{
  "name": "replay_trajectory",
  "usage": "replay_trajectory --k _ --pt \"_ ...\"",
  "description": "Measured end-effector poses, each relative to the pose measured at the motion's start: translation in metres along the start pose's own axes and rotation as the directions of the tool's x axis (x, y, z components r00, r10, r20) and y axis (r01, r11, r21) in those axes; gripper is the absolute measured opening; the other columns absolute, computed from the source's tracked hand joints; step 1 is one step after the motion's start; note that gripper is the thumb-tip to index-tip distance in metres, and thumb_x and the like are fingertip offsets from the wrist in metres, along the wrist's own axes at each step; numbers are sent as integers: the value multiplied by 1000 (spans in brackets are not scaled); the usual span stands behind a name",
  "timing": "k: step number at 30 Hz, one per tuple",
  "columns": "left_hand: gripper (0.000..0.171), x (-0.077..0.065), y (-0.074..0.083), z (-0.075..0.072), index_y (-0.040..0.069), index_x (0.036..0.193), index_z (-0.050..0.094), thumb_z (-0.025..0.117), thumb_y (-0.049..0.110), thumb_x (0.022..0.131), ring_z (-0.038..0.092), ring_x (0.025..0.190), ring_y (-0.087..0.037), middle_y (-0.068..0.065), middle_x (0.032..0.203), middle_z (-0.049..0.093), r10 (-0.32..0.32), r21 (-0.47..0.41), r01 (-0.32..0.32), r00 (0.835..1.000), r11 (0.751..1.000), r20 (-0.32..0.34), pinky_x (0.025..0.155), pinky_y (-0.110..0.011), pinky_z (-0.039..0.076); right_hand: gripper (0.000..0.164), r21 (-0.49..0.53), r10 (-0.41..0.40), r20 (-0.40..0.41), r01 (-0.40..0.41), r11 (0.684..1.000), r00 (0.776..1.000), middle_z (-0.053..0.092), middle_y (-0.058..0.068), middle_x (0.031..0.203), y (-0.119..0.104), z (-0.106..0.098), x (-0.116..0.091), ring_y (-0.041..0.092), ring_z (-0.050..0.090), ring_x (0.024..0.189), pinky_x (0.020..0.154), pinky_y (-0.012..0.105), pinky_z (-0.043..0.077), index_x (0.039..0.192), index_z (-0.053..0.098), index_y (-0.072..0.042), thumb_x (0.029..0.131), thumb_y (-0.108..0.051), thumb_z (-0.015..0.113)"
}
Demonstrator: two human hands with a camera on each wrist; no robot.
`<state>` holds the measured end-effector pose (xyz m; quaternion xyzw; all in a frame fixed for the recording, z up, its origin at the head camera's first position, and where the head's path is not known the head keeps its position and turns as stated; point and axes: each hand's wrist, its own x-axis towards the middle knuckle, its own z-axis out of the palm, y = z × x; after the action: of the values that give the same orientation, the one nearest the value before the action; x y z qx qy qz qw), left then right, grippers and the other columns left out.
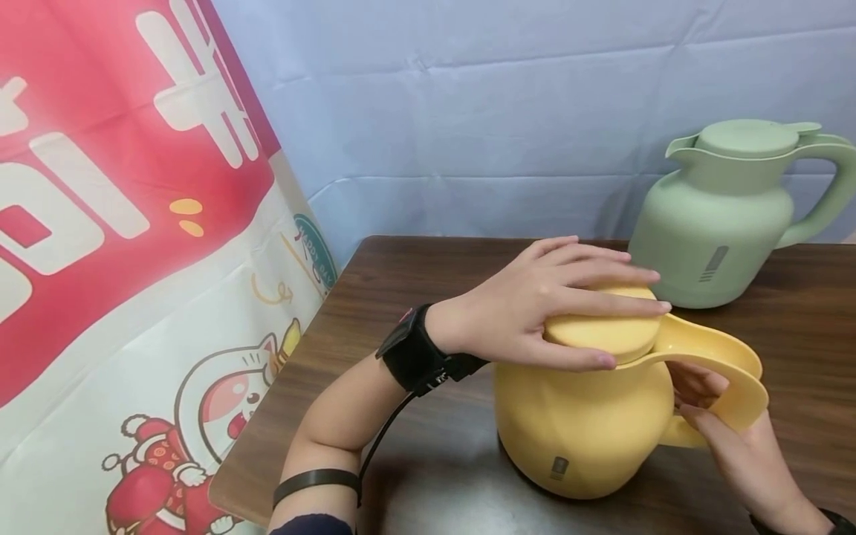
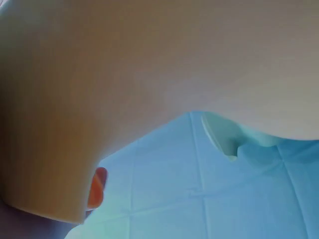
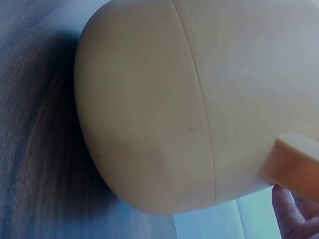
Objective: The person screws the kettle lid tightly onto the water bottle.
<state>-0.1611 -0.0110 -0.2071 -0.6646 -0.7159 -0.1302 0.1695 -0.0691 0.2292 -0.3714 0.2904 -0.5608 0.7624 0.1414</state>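
A yellow thermos jug (image 1: 582, 423) stands upright on the table, its round lid (image 1: 602, 338) on top. Over the lid lies my left hand (image 1: 555, 297), gripping it with the fingers across the top and the thumb along the near side. My right hand (image 1: 742, 442) holds the jug's looped handle (image 1: 752, 386) from the right; the handle hides some of its fingers. In the right wrist view, the jug's smooth body (image 3: 149, 109) fills most of the frame, with a few fingers (image 3: 289, 214) beside the handle's lower end (image 3: 299, 172).
A green thermos jug (image 1: 718, 230) stands behind the yellow one, at the back right of the brown wooden table (image 1: 414, 275). Pale blue cloth (image 1: 501, 134) hangs behind the table. A red and white printed banner (image 1: 134, 297) hangs at the left.
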Motion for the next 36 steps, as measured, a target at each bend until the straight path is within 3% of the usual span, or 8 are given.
replay_trajectory --k 4,9,17,20,23,27,31,36 --pt "47 -1 0 -1 25 131 60 58 47 89 37 121 -8 2 130 48 7 11 -7 1000 1000 -14 103 -26 19 64 -7 16 -6 -16 1000 1000 54 12 134 -1 -1 -1 14 50 123 88 20 46 134 42 12 79 33 18" --pt "43 -6 2 -3 25 135 56 49 37 94 28 133 -6 3 139 46 14 -16 -13 999 1000 44 110 -31 9 63 -28 26 -20 -26 999 999 55 11 133 -1 -1 -2 13 51 122 87 20 47 134 44 11 80 33 19" --pt "42 -10 6 -4 20 131 60 45 22 91 24 137 -3 -1 144 45 39 -66 -38 999 997 22 113 -30 7 63 -46 38 -26 -39 998 999 55 11 132 -2 -2 -2 13 52 121 88 19 46 132 45 11 79 33 19" --pt "34 -10 8 -1 17 125 64 55 27 93 32 134 -4 -3 139 50 52 -78 -55 998 995 -41 114 -31 10 63 -42 42 -26 -43 998 999 55 11 132 -2 -1 -1 14 52 120 87 19 47 132 45 11 79 33 19" --pt "32 -8 9 3 12 113 69 68 32 89 41 129 -8 -6 131 57 88 -118 -104 987 988 -137 112 -28 18 63 -40 42 -28 -43 998 999 56 11 131 -2 -1 -1 13 53 120 86 19 47 132 46 10 79 33 19" --pt "22 -6 11 6 8 101 69 69 26 88 47 124 -13 -7 122 62 123 -123 -150 971 981 -205 109 -25 25 62 -56 39 -39 -41 998 998 57 10 130 -2 0 -2 13 54 119 86 18 47 131 47 10 79 33 21" --pt "27 -8 15 5 6 114 65 61 23 93 42 129 -11 -5 127 59 72 -70 -83 987 994 -142 112 -27 17 62 -65 35 -46 -38 997 998 57 10 130 -1 0 -1 13 54 119 87 18 46 130 48 10 79 33 21" --pt "39 -11 18 1 9 132 57 53 22 95 33 135 -10 -2 135 54 53 10 -53 998 999 -45 114 -33 7 62 -68 29 -42 -32 997 999 57 10 130 -1 0 -1 13 53 120 88 18 45 130 47 10 79 33 21"
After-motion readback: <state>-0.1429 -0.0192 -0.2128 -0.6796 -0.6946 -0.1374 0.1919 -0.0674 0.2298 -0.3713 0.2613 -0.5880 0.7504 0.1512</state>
